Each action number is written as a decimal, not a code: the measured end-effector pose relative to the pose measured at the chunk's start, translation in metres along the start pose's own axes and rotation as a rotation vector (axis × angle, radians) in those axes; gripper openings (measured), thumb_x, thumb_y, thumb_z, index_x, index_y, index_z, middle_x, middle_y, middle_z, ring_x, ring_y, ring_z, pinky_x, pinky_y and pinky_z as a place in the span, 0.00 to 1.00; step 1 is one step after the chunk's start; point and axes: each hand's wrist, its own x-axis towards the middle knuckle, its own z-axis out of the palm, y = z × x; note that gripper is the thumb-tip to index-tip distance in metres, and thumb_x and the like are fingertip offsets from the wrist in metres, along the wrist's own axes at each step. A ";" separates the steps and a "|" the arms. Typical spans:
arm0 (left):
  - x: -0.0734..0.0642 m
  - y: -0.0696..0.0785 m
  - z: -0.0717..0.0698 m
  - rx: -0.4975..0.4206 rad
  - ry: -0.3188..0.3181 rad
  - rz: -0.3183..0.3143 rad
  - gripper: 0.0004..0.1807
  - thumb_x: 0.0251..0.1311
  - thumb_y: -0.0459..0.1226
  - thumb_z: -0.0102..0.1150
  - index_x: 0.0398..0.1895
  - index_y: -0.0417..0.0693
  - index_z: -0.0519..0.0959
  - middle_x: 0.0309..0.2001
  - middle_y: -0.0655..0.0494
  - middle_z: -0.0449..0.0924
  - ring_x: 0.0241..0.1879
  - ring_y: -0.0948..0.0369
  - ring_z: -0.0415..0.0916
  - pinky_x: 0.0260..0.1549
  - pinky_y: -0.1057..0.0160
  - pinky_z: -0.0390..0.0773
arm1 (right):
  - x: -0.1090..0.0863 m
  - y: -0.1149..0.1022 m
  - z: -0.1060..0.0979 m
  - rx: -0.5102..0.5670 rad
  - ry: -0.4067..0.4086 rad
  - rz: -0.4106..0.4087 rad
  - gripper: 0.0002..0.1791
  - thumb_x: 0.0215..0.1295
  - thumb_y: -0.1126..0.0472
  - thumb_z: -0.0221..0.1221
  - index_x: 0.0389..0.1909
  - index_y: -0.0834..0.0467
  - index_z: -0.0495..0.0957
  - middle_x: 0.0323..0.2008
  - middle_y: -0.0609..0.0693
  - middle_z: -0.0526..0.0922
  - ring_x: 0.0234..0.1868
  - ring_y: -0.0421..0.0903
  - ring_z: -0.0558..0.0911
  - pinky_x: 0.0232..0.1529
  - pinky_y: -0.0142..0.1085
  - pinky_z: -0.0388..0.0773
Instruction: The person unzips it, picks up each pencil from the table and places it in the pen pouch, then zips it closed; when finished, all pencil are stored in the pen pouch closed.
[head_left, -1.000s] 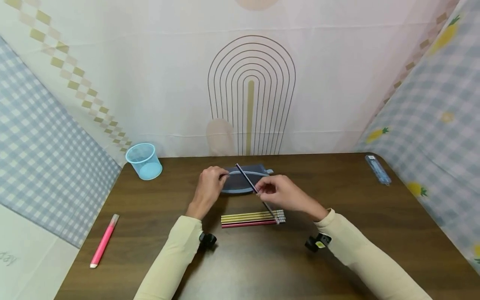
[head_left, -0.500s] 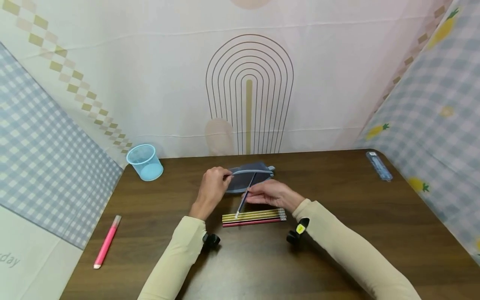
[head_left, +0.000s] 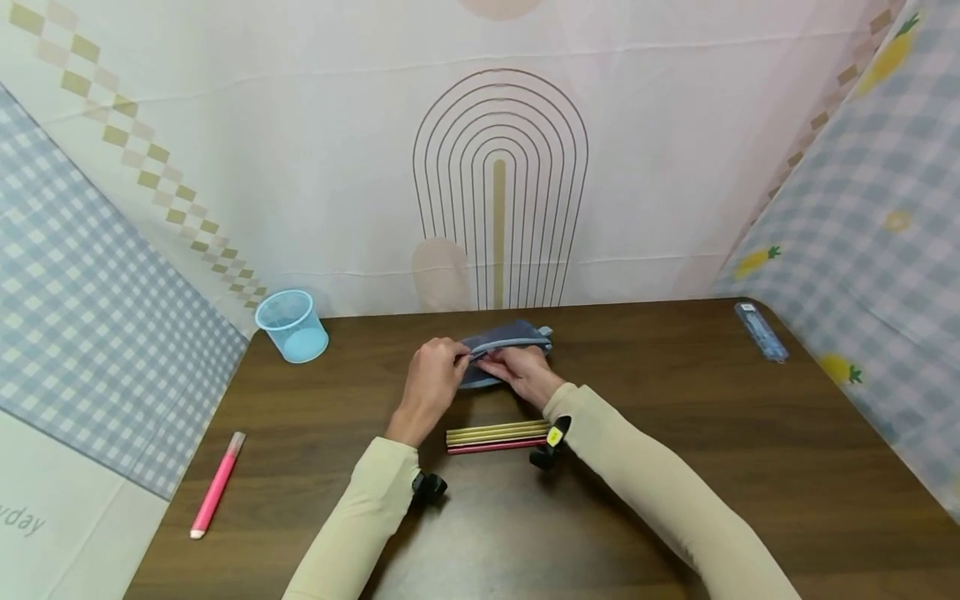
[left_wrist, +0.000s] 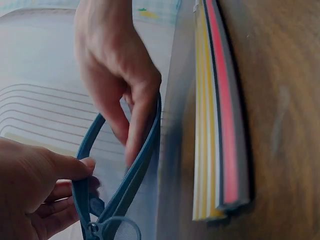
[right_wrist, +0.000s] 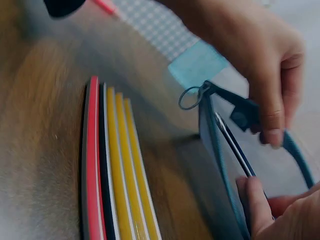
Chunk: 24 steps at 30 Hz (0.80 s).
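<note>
A blue zippered pencil pouch (head_left: 517,332) lies near the back of the table, its mouth spread apart. At its left end my left hand (head_left: 431,379) pinches the zipper edge between thumb and fingers. My right hand (head_left: 528,372) reaches into the mouth, fingers partly hidden by the pouch in the head view. In the right wrist view, a dark pencil (right_wrist: 235,144) lies inside the opening, held by the right hand's fingers. Just in front of the pouch rests a row of yellow, black and red pencils (head_left: 495,435), partly covered by the right wrist.
A light blue mesh cup (head_left: 292,327) stands at the back left. Toward the left edge lies a pink marker (head_left: 217,486). At the far right back corner is a slim clear-blue case (head_left: 761,332). A cloth backdrop (head_left: 337,167) rises behind the table.
My right hand has turned the dark pencil and moved it left and away into the pouch, where the head view hides it. The left hand keeps its pinch on the pouch edge.
</note>
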 end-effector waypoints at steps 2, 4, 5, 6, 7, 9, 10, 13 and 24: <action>0.000 0.001 0.001 -0.003 0.005 0.011 0.05 0.59 0.33 0.71 0.37 0.41 0.89 0.35 0.48 0.89 0.40 0.53 0.85 0.43 0.55 0.84 | 0.005 0.003 0.006 0.001 0.064 -0.047 0.20 0.64 0.82 0.51 0.57 0.77 0.75 0.41 0.66 0.88 0.32 0.46 0.89 0.50 0.38 0.85; -0.001 0.002 0.003 -0.006 0.013 0.018 0.05 0.58 0.32 0.71 0.36 0.41 0.89 0.35 0.48 0.89 0.40 0.52 0.85 0.43 0.55 0.84 | 0.011 0.007 0.010 0.003 0.121 -0.084 0.18 0.61 0.83 0.52 0.51 0.77 0.78 0.40 0.67 0.88 0.32 0.48 0.90 0.48 0.39 0.86; -0.001 0.002 0.003 -0.005 0.017 0.020 0.05 0.58 0.32 0.71 0.36 0.42 0.89 0.35 0.49 0.89 0.40 0.53 0.85 0.43 0.55 0.84 | 0.017 0.011 0.012 -0.003 0.148 -0.101 0.17 0.60 0.84 0.52 0.49 0.77 0.79 0.40 0.68 0.87 0.33 0.50 0.90 0.47 0.40 0.86; -0.001 0.002 0.004 -0.003 0.020 0.020 0.05 0.58 0.32 0.71 0.36 0.42 0.90 0.35 0.49 0.89 0.40 0.53 0.85 0.43 0.55 0.84 | 0.029 0.016 0.010 0.009 0.142 -0.126 0.15 0.57 0.85 0.53 0.44 0.77 0.81 0.36 0.68 0.88 0.32 0.51 0.90 0.43 0.40 0.87; -0.002 0.003 0.005 -0.004 0.024 0.021 0.04 0.58 0.32 0.71 0.36 0.42 0.90 0.35 0.49 0.89 0.40 0.53 0.85 0.43 0.55 0.85 | 0.039 0.020 0.009 0.013 0.156 -0.139 0.15 0.56 0.86 0.55 0.42 0.76 0.82 0.36 0.68 0.88 0.33 0.52 0.91 0.42 0.41 0.87; -0.003 0.002 0.006 -0.006 0.032 0.024 0.04 0.58 0.32 0.71 0.35 0.43 0.90 0.35 0.50 0.89 0.39 0.53 0.85 0.42 0.55 0.85 | 0.064 0.029 0.002 0.033 0.173 -0.154 0.13 0.55 0.85 0.59 0.41 0.75 0.83 0.36 0.68 0.88 0.36 0.55 0.90 0.41 0.43 0.88; -0.003 0.002 0.007 -0.010 0.037 0.027 0.04 0.58 0.33 0.71 0.35 0.43 0.90 0.35 0.50 0.89 0.39 0.53 0.85 0.42 0.55 0.85 | 0.083 0.035 -0.004 0.061 0.154 -0.168 0.13 0.53 0.85 0.61 0.40 0.75 0.84 0.36 0.69 0.88 0.36 0.57 0.90 0.39 0.44 0.88; -0.003 0.001 0.008 -0.022 0.052 0.042 0.03 0.58 0.32 0.71 0.35 0.43 0.90 0.34 0.50 0.89 0.39 0.53 0.85 0.42 0.55 0.84 | 0.107 0.041 -0.012 0.109 0.152 -0.160 0.12 0.56 0.82 0.64 0.42 0.75 0.83 0.38 0.71 0.87 0.36 0.60 0.90 0.37 0.45 0.88; -0.001 0.000 0.009 -0.039 0.070 0.024 0.03 0.60 0.30 0.69 0.35 0.41 0.89 0.33 0.49 0.88 0.36 0.53 0.84 0.39 0.55 0.84 | 0.004 0.010 0.016 -0.087 0.100 -0.132 0.18 0.63 0.82 0.53 0.54 0.78 0.77 0.21 0.54 0.86 0.23 0.42 0.87 0.36 0.33 0.87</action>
